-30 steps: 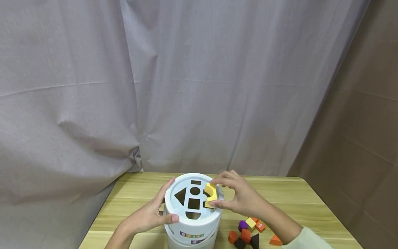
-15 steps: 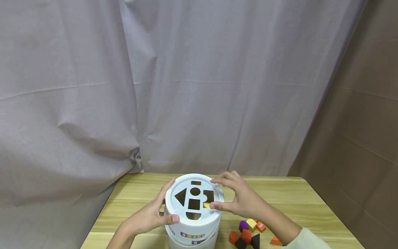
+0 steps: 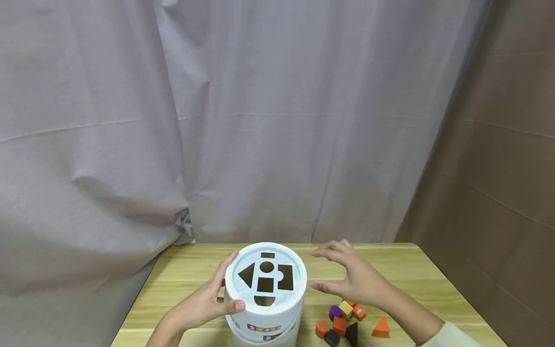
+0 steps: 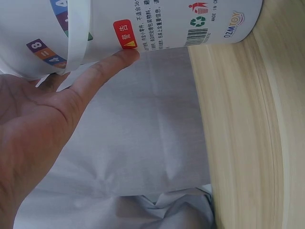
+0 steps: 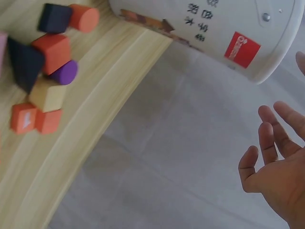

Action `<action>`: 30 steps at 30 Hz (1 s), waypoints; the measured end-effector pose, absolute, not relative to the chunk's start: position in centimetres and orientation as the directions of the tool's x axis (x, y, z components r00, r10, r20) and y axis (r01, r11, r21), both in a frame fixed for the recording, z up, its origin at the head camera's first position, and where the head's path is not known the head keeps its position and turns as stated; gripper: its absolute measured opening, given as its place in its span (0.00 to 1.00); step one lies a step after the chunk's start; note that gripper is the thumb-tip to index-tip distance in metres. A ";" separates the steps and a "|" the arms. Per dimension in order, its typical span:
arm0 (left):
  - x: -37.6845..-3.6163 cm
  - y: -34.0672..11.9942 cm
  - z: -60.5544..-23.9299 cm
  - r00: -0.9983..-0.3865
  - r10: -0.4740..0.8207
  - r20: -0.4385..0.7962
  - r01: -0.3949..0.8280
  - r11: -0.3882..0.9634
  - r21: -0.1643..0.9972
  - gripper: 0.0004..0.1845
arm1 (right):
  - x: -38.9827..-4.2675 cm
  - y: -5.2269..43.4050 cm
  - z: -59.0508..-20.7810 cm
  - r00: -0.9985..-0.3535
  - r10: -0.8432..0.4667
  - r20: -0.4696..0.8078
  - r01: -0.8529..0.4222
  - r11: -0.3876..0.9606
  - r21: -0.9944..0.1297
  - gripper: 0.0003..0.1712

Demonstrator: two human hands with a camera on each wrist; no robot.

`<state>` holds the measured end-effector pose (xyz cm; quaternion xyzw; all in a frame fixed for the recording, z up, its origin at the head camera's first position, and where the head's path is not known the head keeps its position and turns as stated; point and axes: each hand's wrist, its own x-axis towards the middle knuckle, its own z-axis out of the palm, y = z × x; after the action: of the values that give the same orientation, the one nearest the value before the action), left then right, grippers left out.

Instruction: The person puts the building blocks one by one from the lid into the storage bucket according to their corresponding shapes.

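A white bucket (image 3: 264,320) stands on the wooden table (image 3: 403,270), its lid (image 3: 243,291) cut with triangle, circle, square and other shaped holes. My left hand (image 3: 212,296) grips the bucket's left side, thumb on the front of the lid's rim. In the left wrist view a finger (image 4: 102,71) lies against the bucket (image 4: 157,21) wall. My right hand (image 3: 349,277) hovers just right of the bucket, fingers spread, holding nothing. The right wrist view shows those fingers (image 5: 267,143) open beside the bucket (image 5: 214,28).
Several small blocks lie at the front right of the table: an orange triangle (image 3: 381,327), a purple piece (image 3: 334,312), a yellow cube (image 3: 345,307), a dark triangle (image 3: 352,332). A grey curtain (image 3: 217,120) hangs close behind. The table's left edge (image 4: 209,143) is near the bucket.
The yellow arch block held at the lid's right hole has gone down through it. My right hand let go, opened and drew away to the right. The left hand stayed on the bucket.
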<state>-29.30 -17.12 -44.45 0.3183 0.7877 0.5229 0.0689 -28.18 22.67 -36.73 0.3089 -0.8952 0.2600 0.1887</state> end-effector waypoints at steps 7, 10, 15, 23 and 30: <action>-29.5 -17.4 -44.4 -0.781 0.576 0.240 0.441 0.238 0.865 0.63 | -27.4 25.2 -37.5 -0.749 -0.435 0.500 -0.624 0.717 -0.310 0.32; -29.6 -17.4 -44.4 -0.782 0.575 0.241 0.439 0.234 0.867 0.63 | -27.3 26.2 -38.0 -0.739 -0.432 0.517 -0.623 0.731 -0.280 0.30; -29.6 -17.7 -44.2 -0.786 0.567 0.247 0.449 0.251 0.857 0.63 | -27.3 27.7 -39.1 -0.727 -0.428 0.536 -0.620 0.745 -0.246 0.28; -29.5 -18.0 -44.3 -0.785 0.567 0.250 0.464 0.269 0.844 0.62 | -26.6 29.7 -41.4 -0.761 -0.410 0.503 -0.575 0.785 -0.231 0.26; -29.4 -18.1 -44.4 -0.788 0.569 0.235 0.440 0.254 0.861 0.62 | -26.4 31.7 -43.6 -0.762 -0.418 0.495 -0.564 0.803 -0.191 0.26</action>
<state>-29.35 -18.08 -44.37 0.3195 0.7895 0.5204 0.0616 -26.39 31.73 -43.64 0.2657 -0.9237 0.1668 0.2197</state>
